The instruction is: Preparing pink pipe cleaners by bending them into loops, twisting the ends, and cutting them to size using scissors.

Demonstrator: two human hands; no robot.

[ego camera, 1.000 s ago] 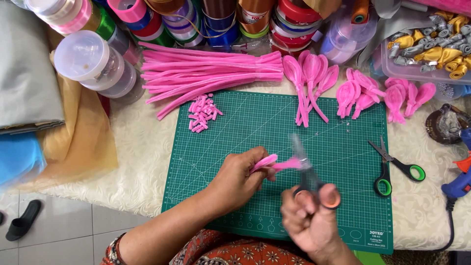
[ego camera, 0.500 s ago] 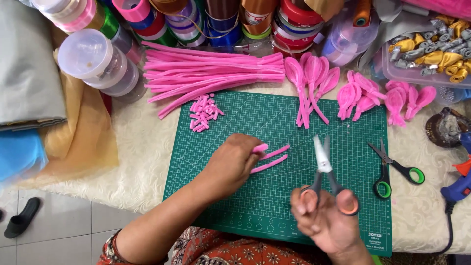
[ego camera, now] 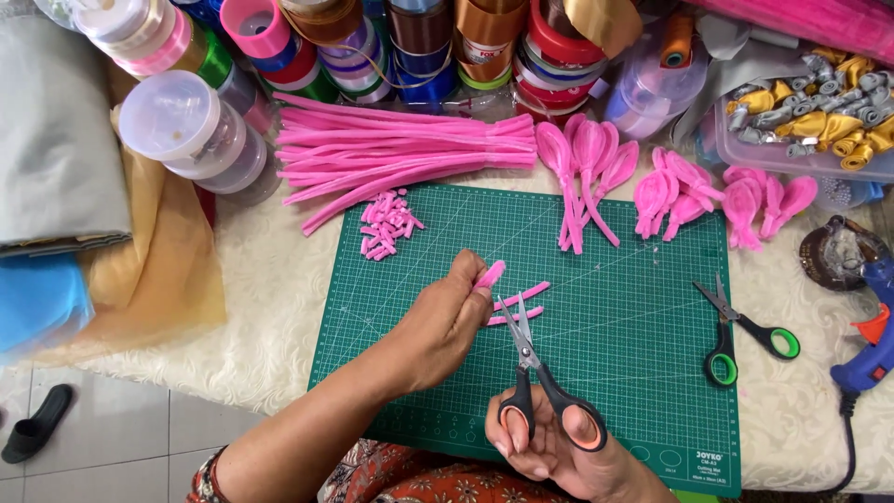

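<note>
Presently: left hand (ego camera: 445, 326) pinches a short pink fuzzy strip (ego camera: 490, 274) above the green gridded cutting mat (ego camera: 615, 373); right hand (ego camera: 551, 445) grips black-handled scissors (ego camera: 533, 373), blades parted just beside the fingertips. Risk: a nicked finger, or a crooked cut if the strip slips.

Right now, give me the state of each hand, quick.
Left hand: closed, pinching a pink strip.
Right hand: closed on black-handled scissors, blades slightly apart.
</note>
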